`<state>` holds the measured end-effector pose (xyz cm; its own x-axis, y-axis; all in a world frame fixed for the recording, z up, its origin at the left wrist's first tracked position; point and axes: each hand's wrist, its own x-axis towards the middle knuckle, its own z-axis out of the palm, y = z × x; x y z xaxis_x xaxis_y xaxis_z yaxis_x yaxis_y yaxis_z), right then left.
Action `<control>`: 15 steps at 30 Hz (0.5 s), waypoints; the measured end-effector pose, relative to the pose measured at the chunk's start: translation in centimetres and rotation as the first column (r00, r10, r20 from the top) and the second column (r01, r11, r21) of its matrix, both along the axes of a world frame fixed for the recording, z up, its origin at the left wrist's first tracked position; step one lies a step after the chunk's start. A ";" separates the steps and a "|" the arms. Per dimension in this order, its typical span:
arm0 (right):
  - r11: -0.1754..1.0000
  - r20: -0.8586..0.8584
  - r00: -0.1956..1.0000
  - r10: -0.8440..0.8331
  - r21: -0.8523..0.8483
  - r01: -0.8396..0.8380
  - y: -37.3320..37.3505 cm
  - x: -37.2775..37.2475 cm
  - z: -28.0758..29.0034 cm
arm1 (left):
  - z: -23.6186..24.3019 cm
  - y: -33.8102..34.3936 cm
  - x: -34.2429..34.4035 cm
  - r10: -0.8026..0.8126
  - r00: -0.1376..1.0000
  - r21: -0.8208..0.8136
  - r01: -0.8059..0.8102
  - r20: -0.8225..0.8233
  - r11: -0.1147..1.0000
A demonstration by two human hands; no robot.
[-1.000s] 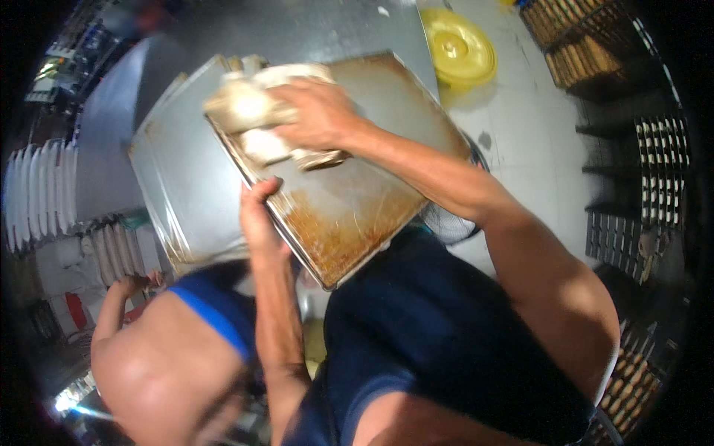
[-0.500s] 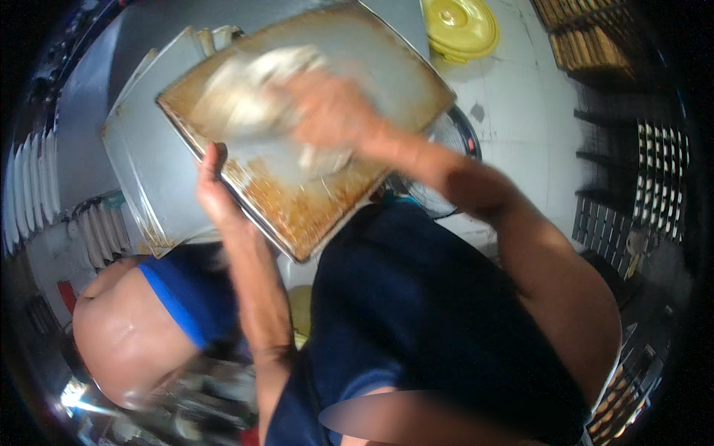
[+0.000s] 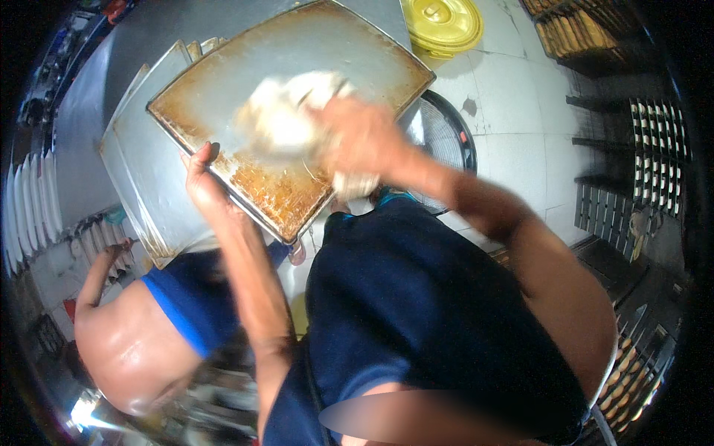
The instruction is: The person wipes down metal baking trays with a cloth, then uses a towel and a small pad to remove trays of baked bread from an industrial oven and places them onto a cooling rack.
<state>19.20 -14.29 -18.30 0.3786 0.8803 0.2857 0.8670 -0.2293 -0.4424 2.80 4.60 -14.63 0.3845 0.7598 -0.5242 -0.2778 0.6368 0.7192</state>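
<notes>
A: Shown centre: large rectangular baking tray (image 3: 297, 97), tilted and held up off any surface, rust-brown staining along its near rim and lower corner.

B: Held how?

A: Gripped at the near-left edge by the left hand (image 3: 202, 182), fingers closed over the rim and thumb toward the upper face. Presumably steadied this way so that the flat face stays presented to the other hand.

B: And the other hand?

A: Right hand (image 3: 349, 137) pressed onto the tray's middle, fingers curled shut around a pale, crumpled cloth (image 3: 286, 119). Blurred by motion, so exact finger spread not readable; grip on the cloth plain enough. Likely bunched to put pressure on the stained metal.

B: Behind the tray?

A: More flat metal trays (image 3: 141, 156), stacked just beneath and to the left, edges fanned out. Kept close, probably as a working pile.

B: Elsewhere?

A: Yellow lidded tub (image 3: 441, 24) on the tiled floor, upper right. Round fan guard (image 3: 446, 137) just beyond the tray's right corner. Racks of baked goods (image 3: 573, 30) far right. Another person's head and blue collar (image 3: 178, 312) lower left, an arm reaching toward white plates (image 3: 30, 208).
</notes>
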 end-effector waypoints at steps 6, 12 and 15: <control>0.982 -0.393 0.920 0.004 0.176 0.071 -0.3 1.4 2.6 | 3.6 0.7 -1.3 0.044 0.989 0.198 -0.071 0.139 0.978; 0.897 0.055 0.896 -0.441 0.063 0.438 2.1 9.3 2.7 | 13.3 5.3 -10.0 0.062 0.973 0.759 -0.213 0.223 0.615; 0.882 0.255 0.895 -0.366 -0.211 0.421 3.8 9.9 1.3 | 16.4 6.7 -11.7 0.044 0.984 0.945 -0.178 0.173 0.275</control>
<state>29.05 -10.50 -17.05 0.6671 0.7228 0.1800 0.7449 -0.6505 -0.1484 -8.87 11.25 1.78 0.2462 0.7292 0.6385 -0.3916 -0.5278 0.7537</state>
